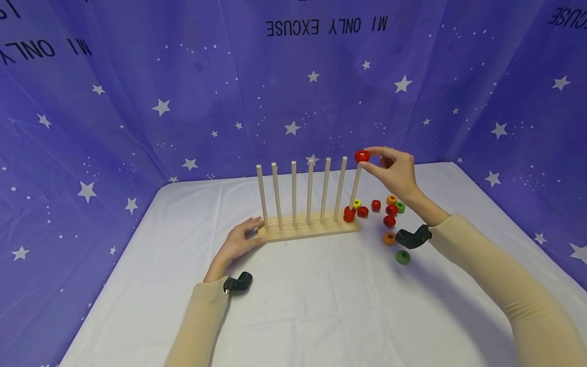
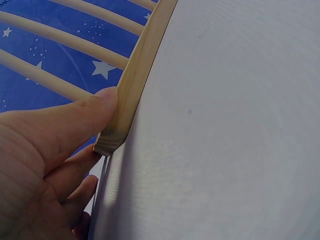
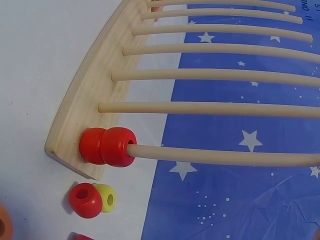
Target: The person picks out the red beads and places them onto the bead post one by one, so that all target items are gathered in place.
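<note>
Head, left hand: the left hand (image 1: 238,239) grips the left end of the wooden base (image 1: 302,233), thumb at the front edge, fingers reaching round toward the back
Head, right hand: the right hand (image 1: 395,169) pinches a held red bead (image 1: 362,157) between thumb and fingertips, at the top of the right-end peg (image 1: 355,184); whether the bead is threaded on the tip I cannot tell for sure
Head, pegs: seven round wooden pegs stand in a row on the base, with two stacked red beads (image 1: 349,214) at the foot of the right-end one
Head, loose beads: red, a yellow bead (image 1: 356,203), orange and green ones lie on the white cloth (image 1: 293,306) to the right of the base
Head, backdrop: a purple star-print curtain (image 1: 257,92) hangs behind
Left wrist, grip: the thumb (image 2: 102,102) presses on the base near its end corner, the fingers bent below
Right wrist, stack: the two red beads sit side by side, touching, around the peg against the base; a loose red bead (image 3: 85,201) overlaps the yellow one just beside the base's end
</note>
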The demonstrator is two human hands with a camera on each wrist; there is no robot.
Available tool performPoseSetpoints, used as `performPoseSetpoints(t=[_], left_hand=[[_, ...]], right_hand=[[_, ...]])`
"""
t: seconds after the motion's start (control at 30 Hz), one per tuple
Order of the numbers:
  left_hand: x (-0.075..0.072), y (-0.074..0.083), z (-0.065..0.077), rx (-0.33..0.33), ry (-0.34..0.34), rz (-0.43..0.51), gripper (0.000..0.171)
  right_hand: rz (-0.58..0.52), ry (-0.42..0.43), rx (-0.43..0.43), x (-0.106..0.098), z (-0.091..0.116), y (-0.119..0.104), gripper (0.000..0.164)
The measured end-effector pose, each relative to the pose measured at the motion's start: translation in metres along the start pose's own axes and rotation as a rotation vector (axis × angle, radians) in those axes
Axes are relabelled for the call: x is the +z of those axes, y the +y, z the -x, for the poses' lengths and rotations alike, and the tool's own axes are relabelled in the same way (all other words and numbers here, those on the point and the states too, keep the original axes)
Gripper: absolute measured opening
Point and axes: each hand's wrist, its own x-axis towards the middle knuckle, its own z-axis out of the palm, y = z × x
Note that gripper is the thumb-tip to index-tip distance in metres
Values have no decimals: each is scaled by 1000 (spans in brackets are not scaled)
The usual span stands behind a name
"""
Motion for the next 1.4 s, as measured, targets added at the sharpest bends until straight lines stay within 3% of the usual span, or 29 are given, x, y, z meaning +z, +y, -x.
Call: performPoseSetpoints(t=[1.4], left_hand=[[-1,0,1,29,10,-5,52]], right_hand=[[3,-57,27,5,13,9,34]])
